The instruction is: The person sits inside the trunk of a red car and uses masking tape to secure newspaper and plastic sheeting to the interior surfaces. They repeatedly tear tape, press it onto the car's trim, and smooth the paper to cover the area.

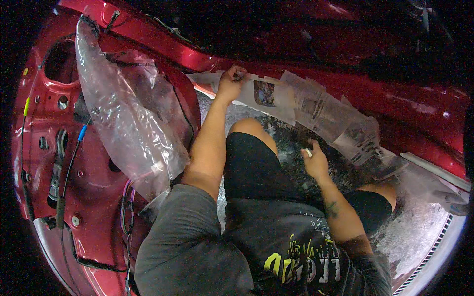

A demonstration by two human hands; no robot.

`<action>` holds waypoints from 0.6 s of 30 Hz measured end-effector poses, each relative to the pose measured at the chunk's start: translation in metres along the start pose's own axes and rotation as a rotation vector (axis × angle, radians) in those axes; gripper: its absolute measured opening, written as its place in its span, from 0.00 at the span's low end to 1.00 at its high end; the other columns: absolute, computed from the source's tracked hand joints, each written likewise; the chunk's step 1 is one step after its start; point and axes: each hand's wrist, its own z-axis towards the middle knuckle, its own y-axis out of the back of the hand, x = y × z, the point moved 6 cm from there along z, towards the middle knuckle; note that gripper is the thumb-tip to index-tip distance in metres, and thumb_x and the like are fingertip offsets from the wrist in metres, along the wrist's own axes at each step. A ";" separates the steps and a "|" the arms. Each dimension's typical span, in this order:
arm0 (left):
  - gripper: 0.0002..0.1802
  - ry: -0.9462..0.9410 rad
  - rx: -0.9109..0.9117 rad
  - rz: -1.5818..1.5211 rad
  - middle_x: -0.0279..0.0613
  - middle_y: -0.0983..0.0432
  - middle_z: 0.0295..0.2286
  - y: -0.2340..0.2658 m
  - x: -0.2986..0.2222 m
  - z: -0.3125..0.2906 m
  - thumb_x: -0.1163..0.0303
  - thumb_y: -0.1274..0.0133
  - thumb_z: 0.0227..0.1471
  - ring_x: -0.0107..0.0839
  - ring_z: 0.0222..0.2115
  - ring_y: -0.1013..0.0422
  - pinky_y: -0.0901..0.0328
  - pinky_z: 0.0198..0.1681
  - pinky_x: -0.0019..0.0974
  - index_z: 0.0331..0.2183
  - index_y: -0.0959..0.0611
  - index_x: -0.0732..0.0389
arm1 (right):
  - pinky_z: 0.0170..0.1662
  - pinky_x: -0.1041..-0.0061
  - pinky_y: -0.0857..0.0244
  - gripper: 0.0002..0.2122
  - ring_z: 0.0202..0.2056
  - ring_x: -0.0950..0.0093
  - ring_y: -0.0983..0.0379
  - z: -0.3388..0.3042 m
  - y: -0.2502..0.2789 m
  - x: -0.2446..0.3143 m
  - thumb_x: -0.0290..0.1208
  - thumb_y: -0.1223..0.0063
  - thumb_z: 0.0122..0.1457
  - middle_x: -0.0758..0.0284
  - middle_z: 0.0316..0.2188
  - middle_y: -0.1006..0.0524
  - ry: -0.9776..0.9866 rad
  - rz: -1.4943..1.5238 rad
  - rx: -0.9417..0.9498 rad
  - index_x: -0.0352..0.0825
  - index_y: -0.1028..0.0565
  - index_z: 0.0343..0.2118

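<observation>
Red metal: stripped car door (64,163) at the person's left, bare body sill (345,84) running across ahead, dark surroundings.
Floor: wet, speckled grey concrete (419,232) under the crouching knees.
Plastic: clear crumpled sheet (123,118) hanging over the door's inner face.
Paper: newspaper sheets (316,108), printed grey with one picture panel, lined along the sill.
Left hand (231,81): arm stretched forward, fingers pinched on the paper's upper edge.
Right hand (315,160): lower, curled round a small white piece (308,152), just below the paper.
</observation>
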 end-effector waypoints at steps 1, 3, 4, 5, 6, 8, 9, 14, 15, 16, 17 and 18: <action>0.16 -0.014 -0.034 0.028 0.43 0.15 0.35 -0.002 -0.002 -0.001 0.60 0.29 0.56 0.33 0.36 0.21 0.28 0.40 0.40 0.41 0.15 0.58 | 0.47 0.48 0.27 0.27 0.44 0.43 0.18 -0.001 0.001 0.001 0.42 0.39 0.67 0.46 0.41 0.16 0.014 0.000 -0.006 0.42 0.31 0.65; 0.19 -0.044 -0.108 0.113 0.45 0.15 0.34 -0.003 -0.009 -0.002 0.57 0.27 0.53 0.37 0.35 0.20 0.27 0.40 0.42 0.40 0.14 0.57 | 0.46 0.53 0.27 0.25 0.42 0.47 0.18 -0.001 0.005 -0.002 0.40 0.38 0.67 0.49 0.39 0.16 -0.021 -0.005 -0.024 0.40 0.30 0.64; 0.20 -0.056 -0.147 0.173 0.47 0.15 0.33 -0.004 -0.013 -0.003 0.56 0.26 0.51 0.39 0.35 0.20 0.27 0.40 0.43 0.40 0.14 0.57 | 0.46 0.53 0.26 0.25 0.42 0.47 0.18 -0.001 0.007 -0.001 0.40 0.38 0.67 0.49 0.39 0.16 0.008 -0.017 -0.038 0.40 0.30 0.64; 0.21 -0.058 -0.183 0.236 0.48 0.16 0.33 -0.004 -0.017 -0.004 0.55 0.25 0.50 0.41 0.35 0.20 0.27 0.39 0.44 0.39 0.14 0.57 | 0.46 0.53 0.26 0.25 0.42 0.47 0.18 -0.001 0.009 0.000 0.40 0.38 0.67 0.49 0.39 0.16 0.027 -0.023 -0.055 0.40 0.30 0.64; 0.21 -0.079 -0.201 0.243 0.48 0.16 0.32 -0.005 -0.020 -0.005 0.55 0.24 0.49 0.41 0.35 0.20 0.27 0.39 0.44 0.39 0.14 0.57 | 0.46 0.53 0.26 0.25 0.42 0.48 0.18 -0.001 0.009 -0.001 0.40 0.38 0.67 0.49 0.39 0.16 0.029 -0.027 -0.051 0.39 0.30 0.63; 0.21 -0.091 -0.225 0.270 0.49 0.16 0.31 -0.008 -0.021 -0.007 0.55 0.24 0.49 0.43 0.34 0.19 0.27 0.39 0.45 0.38 0.14 0.57 | 0.47 0.53 0.26 0.25 0.42 0.48 0.17 0.000 0.009 -0.003 0.40 0.38 0.67 0.49 0.40 0.16 0.017 -0.028 -0.046 0.39 0.30 0.64; 0.23 -0.112 -0.233 0.260 0.48 0.16 0.31 -0.009 -0.020 -0.007 0.54 0.23 0.47 0.43 0.34 0.19 0.27 0.39 0.46 0.37 0.14 0.57 | 0.47 0.53 0.26 0.25 0.43 0.47 0.17 0.000 0.008 -0.005 0.40 0.38 0.67 0.49 0.40 0.16 0.003 -0.027 -0.033 0.39 0.30 0.64; 0.34 -0.066 -0.376 0.331 0.47 0.16 0.34 0.002 0.013 -0.001 0.45 0.20 0.38 0.49 0.40 0.21 0.26 0.45 0.51 0.40 0.15 0.57 | 0.47 0.53 0.26 0.25 0.43 0.46 0.17 0.000 0.006 -0.001 0.40 0.37 0.66 0.48 0.40 0.16 0.038 -0.019 -0.038 0.40 0.29 0.63; 0.37 -0.025 -0.415 0.416 0.48 0.16 0.36 0.007 0.022 0.001 0.44 0.19 0.36 0.51 0.42 0.22 0.27 0.47 0.52 0.41 0.15 0.57 | 0.47 0.52 0.26 0.25 0.43 0.46 0.17 -0.001 0.007 -0.002 0.40 0.37 0.66 0.48 0.40 0.16 0.020 -0.029 -0.032 0.40 0.28 0.63; 0.40 -0.024 -0.448 0.491 0.50 0.17 0.39 0.015 0.027 0.002 0.43 0.18 0.35 0.52 0.45 0.23 0.27 0.49 0.53 0.43 0.16 0.58 | 0.48 0.52 0.26 0.24 0.44 0.46 0.18 -0.002 0.008 0.000 0.40 0.37 0.66 0.48 0.40 0.16 0.037 -0.019 -0.022 0.40 0.28 0.63; 0.43 0.024 -0.453 0.566 0.51 0.17 0.42 0.022 0.033 0.004 0.42 0.18 0.33 0.54 0.48 0.24 0.27 0.51 0.53 0.45 0.17 0.58 | 0.48 0.52 0.26 0.24 0.44 0.46 0.18 -0.002 0.009 0.000 0.40 0.37 0.65 0.48 0.41 0.16 0.018 -0.020 -0.003 0.40 0.28 0.62; 0.44 -0.010 -0.456 0.667 0.53 0.18 0.44 0.027 0.032 0.006 0.40 0.20 0.36 0.55 0.49 0.24 0.29 0.53 0.54 0.47 0.17 0.59 | 0.48 0.52 0.26 0.24 0.44 0.46 0.18 -0.003 0.011 0.000 0.40 0.37 0.65 0.48 0.41 0.16 0.001 -0.009 0.017 0.40 0.28 0.62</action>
